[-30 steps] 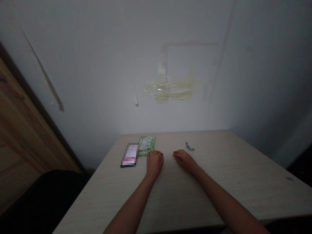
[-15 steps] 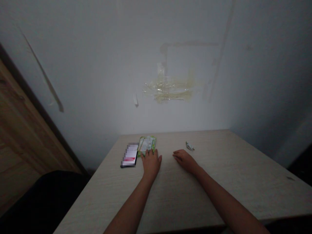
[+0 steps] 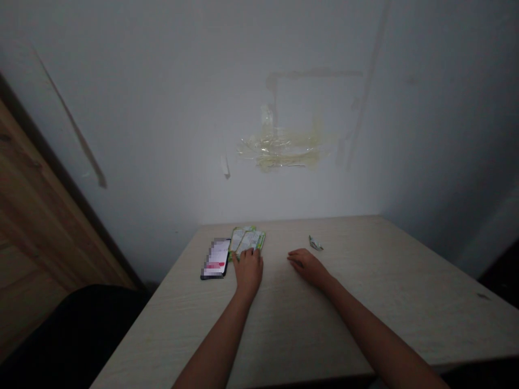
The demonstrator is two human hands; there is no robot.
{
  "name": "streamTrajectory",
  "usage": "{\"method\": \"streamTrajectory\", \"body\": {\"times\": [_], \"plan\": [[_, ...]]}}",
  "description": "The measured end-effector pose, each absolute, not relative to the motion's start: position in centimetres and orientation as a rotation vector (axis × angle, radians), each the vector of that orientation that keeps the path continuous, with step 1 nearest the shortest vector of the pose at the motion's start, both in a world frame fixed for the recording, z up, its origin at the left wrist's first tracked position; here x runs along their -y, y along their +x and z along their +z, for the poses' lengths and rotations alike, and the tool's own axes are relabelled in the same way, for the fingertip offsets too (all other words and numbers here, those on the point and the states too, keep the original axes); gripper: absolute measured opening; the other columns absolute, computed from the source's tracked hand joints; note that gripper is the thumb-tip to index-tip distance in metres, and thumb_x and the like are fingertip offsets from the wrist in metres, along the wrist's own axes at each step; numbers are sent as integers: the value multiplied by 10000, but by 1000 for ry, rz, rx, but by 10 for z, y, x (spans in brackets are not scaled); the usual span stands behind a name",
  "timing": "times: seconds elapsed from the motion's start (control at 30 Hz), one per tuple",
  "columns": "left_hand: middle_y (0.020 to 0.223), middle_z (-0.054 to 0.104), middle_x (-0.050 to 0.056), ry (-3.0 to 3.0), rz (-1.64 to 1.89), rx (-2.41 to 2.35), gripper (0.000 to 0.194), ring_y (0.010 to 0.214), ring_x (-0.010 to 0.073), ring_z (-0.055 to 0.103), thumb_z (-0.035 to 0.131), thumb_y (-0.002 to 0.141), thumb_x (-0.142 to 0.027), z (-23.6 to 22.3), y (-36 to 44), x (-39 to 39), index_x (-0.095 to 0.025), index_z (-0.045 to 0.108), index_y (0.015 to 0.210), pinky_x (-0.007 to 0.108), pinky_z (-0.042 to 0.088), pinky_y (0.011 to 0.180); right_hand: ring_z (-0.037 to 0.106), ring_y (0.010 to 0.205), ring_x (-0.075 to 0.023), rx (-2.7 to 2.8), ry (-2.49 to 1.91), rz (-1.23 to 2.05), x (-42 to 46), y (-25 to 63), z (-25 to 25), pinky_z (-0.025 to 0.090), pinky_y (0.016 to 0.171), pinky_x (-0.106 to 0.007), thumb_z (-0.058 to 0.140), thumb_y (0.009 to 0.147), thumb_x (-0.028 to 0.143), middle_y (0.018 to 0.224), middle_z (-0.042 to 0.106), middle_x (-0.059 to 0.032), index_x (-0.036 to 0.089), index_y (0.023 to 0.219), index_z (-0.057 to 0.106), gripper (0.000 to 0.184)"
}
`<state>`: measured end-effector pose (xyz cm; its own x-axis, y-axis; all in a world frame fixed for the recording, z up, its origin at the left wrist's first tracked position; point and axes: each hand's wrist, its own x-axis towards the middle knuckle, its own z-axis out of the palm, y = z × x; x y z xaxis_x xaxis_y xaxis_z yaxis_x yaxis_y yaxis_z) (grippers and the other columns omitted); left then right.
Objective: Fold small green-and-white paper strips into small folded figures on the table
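Note:
My left hand (image 3: 248, 272) lies palm down on the table with its fingers spread. Its fingertips touch the near edge of the upper of some flat green-and-white packets (image 3: 252, 240). That upper packet is turned askew over those beneath; how many there are I cannot tell. Just left of the packets lies a phone (image 3: 219, 256), its lit screen blurred out. My right hand (image 3: 308, 266) rests on its side on the table, fingers loosely stretched leftward, with nothing visible in it. Beyond it sits a small crumpled green-and-white wrapper (image 3: 315, 243).
The pale wooden table (image 3: 385, 286) meets a grey wall (image 3: 162, 108) at its far edge. Clear tape (image 3: 279, 148) clings to the wall. A wooden panel (image 3: 32, 200) and a dark object (image 3: 77, 324) stand at the left.
My left hand has moved left onto the packets and its fingers have spread. The upper packet has shifted right and turned, showing another beneath. My right hand has stayed put.

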<state>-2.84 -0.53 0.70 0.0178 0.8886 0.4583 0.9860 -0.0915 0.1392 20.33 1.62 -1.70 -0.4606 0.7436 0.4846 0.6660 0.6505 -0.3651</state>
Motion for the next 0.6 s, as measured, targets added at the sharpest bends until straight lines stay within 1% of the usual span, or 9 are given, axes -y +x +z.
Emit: {"method": "streamTrajectory", "body": {"times": [0.2, 0.33, 0.47, 0.6], "plan": [[1047, 705, 97, -2095, -651, 1917, 315, 1018, 264, 598, 395, 927, -270, 14, -27, 10, -219, 694, 1012, 587, 150, 1098, 603, 1091, -209, 2226, -1087, 168, -16, 203, -18, 476, 976, -379, 522, 916, 232, 1133, 692, -101, 191, 1101, 697, 258], [971, 723, 95, -2098, -682, 1899, 346, 990, 264, 609, 378, 942, -286, 18, -26, 12, -210, 715, 915, 592, 134, 1100, 607, 1086, -209, 2224, -1097, 183, -16, 203, -16, 475, 979, -381, 525, 913, 223, 1124, 695, -100, 194, 1088, 703, 251], [930, 731, 83, -2143, -749, 1891, 339, 989, 256, 608, 395, 943, -321, 20, -23, 14, -230, 720, 909, 565, 135, 1116, 610, 1080, -213, 2213, -1082, 193, -15, 202, -14, 482, 969, -388, 525, 915, 228, 1122, 694, -105, 194, 1086, 703, 249], [964, 734, 53, -2246, -856, 1854, 294, 1008, 232, 604, 436, 935, -354, 18, -17, 17, -260, 715, 942, 542, 142, 1128, 607, 1078, -214, 2209, -1089, 185, -13, 201, -14, 480, 973, -388, 530, 911, 223, 1116, 696, -107, 189, 1089, 702, 250]]}}
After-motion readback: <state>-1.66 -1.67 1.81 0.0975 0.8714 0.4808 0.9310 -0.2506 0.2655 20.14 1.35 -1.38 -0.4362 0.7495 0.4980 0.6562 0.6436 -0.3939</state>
